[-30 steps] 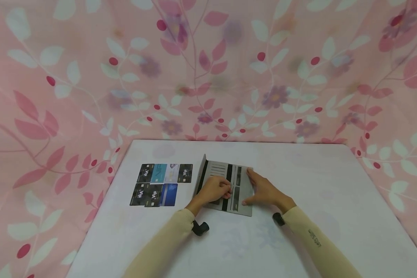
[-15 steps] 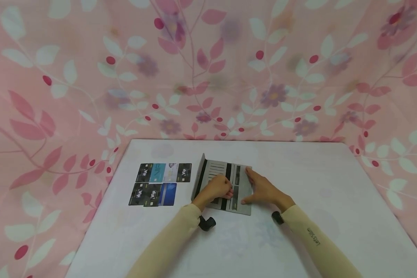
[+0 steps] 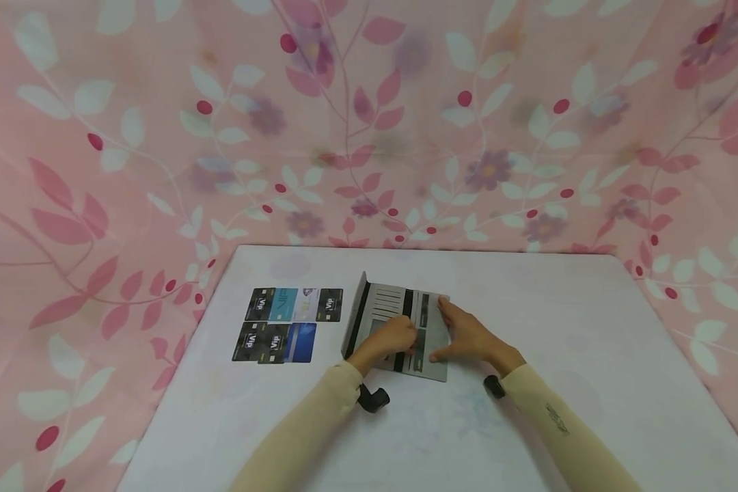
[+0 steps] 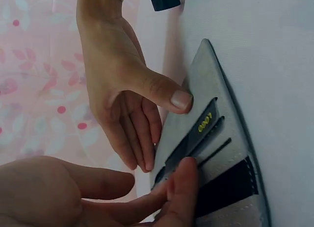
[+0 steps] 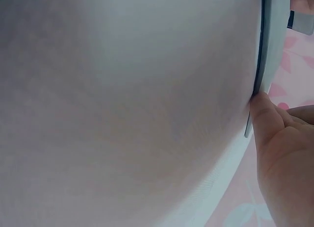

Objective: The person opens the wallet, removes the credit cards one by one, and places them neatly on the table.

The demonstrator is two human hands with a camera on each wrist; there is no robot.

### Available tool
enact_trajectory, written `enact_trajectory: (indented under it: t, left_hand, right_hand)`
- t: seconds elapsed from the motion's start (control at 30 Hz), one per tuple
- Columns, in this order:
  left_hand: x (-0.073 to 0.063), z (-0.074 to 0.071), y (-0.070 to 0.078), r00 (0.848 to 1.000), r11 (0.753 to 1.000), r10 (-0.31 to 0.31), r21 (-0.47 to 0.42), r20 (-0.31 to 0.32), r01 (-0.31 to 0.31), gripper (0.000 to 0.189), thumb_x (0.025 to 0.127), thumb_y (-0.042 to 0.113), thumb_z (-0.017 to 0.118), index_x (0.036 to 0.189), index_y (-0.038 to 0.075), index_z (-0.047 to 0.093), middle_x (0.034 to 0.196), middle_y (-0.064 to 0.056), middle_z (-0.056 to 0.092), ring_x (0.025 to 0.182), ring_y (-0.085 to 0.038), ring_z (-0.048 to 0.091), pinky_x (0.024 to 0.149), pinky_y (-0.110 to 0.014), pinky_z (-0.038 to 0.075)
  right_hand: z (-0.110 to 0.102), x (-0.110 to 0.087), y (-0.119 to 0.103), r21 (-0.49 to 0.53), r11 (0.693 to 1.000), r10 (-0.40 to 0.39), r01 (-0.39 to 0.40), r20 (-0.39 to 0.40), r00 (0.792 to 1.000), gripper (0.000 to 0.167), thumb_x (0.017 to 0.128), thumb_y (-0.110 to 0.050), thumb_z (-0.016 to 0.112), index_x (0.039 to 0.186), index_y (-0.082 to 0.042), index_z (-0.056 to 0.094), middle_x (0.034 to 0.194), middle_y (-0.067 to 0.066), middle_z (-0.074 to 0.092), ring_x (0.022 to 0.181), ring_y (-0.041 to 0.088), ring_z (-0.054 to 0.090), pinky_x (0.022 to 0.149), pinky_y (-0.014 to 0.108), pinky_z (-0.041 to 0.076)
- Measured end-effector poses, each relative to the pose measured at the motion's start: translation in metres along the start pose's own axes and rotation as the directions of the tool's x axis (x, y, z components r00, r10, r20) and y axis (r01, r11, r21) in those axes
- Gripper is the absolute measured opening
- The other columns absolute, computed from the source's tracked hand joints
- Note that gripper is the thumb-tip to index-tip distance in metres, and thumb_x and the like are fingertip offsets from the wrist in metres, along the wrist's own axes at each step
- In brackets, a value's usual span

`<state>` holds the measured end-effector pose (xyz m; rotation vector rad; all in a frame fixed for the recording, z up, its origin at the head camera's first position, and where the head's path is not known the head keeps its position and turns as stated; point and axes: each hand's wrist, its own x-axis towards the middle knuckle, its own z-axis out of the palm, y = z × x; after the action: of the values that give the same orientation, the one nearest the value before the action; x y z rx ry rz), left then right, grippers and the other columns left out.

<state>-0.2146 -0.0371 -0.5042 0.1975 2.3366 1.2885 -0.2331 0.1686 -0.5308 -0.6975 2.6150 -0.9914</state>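
Observation:
A grey card wallet [image 3: 378, 301], laid open on the white table, has its left flap standing up at an angle. Its right panel bears slots with dark cards; one dark card [image 4: 198, 131] shows yellow digits "0001". My left hand [image 3: 395, 335] reaches over the middle of the wallet, fingers bent down at the slots. In the left wrist view its thumb stands apart from the fingers, with nothing visible between them. At the wallet's right edge my right hand [image 3: 470, 338] rests with thumb and fingers spread, the thumb [image 4: 171, 97] lying near the slots.
Two rows of cards lie left of the wallet: the back row includes a light blue card [image 3: 283, 304], and the front row ends in a dark blue card [image 3: 301, 342]. The table's back edge [image 3: 498, 252] meets a pink floral cloth [image 3: 375, 137].
My left hand has shifted slightly to the right over the wallet, its fingertips now more hidden under the hand in the head view. My right hand stays in place at the wallet's edge.

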Motion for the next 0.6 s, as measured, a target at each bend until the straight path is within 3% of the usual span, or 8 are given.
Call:
enact_trajectory:
  t: [0.1,0.2,0.43,0.6]
  left_hand:
    - [0.004,0.001,-0.002,0.999,0.989,-0.041,-0.141,-0.009,0.039,0.024,0.097,0.004,0.044,0.087,-0.009,0.061,0.076,-0.009,0.057,0.064,-0.018,0.060,0.064,-0.030,0.057]
    - [0.007,0.001,-0.001,0.996,0.973,-0.084,-0.215,-0.007,0.081,0.023,0.097,0.004,0.046,0.090,-0.012,0.061,0.076,-0.009,0.057,0.063,-0.017,0.060,0.066,-0.030,0.058]
    - [0.011,0.000,0.007,0.993,0.980,-0.121,-0.159,0.012,0.122,0.014,0.097,0.004,0.048,0.089,-0.003,0.057,0.077,-0.009,0.058,0.064,-0.018,0.061,0.065,-0.029,0.058]
    - [0.011,-0.002,0.016,0.988,0.982,-0.154,-0.106,0.024,0.155,0.007,0.093,-0.002,0.049,0.093,-0.004,0.055,0.076,-0.011,0.059,0.063,-0.020,0.062,0.067,-0.031,0.059]
  right_hand:
    - [0.000,0.000,0.001,-0.001,1.000,0.007,-0.007,-0.001,1.000,0.134,0.059,-0.046,0.092,0.154,0.002,0.012,0.159,0.016,0.018,0.144,0.028,0.023,0.114,0.045,0.025]
    - [0.000,-0.001,0.002,-0.012,1.000,0.012,-0.012,-0.002,1.000,0.133,0.060,-0.047,0.092,0.154,0.002,0.012,0.159,0.016,0.018,0.145,0.028,0.021,0.115,0.045,0.024]
    - [-0.002,-0.002,0.003,-0.018,1.000,0.009,-0.009,-0.002,1.000,0.132,0.061,-0.047,0.091,0.154,0.003,0.012,0.160,0.017,0.016,0.146,0.031,0.018,0.115,0.049,0.023]
    - [-0.002,-0.001,0.005,-0.003,1.000,-0.003,0.003,0.007,1.000,0.132,0.061,-0.049,0.090,0.154,0.003,0.011,0.160,0.016,0.015,0.146,0.031,0.017,0.115,0.049,0.022]
